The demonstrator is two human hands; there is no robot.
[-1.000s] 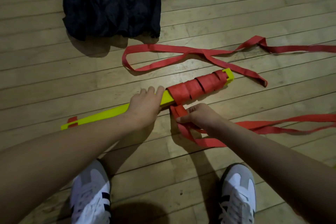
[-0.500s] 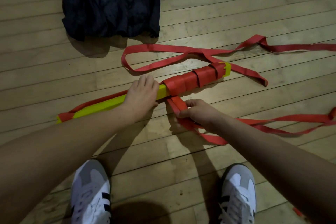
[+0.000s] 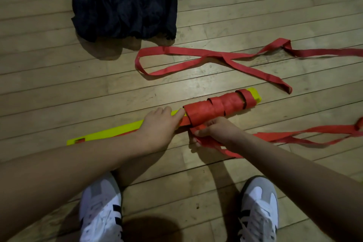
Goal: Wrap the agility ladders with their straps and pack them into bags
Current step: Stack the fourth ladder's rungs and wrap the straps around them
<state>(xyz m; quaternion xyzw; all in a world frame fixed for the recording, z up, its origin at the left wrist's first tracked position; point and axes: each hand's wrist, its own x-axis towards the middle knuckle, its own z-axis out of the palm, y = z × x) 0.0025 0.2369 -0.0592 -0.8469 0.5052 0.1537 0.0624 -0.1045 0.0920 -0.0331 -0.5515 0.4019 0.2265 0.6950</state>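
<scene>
Right hand around red strap beside yellow rungs

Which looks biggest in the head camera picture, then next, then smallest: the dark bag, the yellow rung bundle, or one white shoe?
1. dark bag, though its top is cut off.
2. yellow rung bundle: long but thin.
3. white shoe; it is nearer the camera, so it looks bigger than it is.

Bare wooden floor lies open left of centre, between the dark bag at top and the yellow rung bundle; a loose red strap loops across the floor just below and right of the bag, obstructing passage there; more strap trails right of the right hand; two shoes, left and right, occupy the near floor; open boards remain between them.
</scene>
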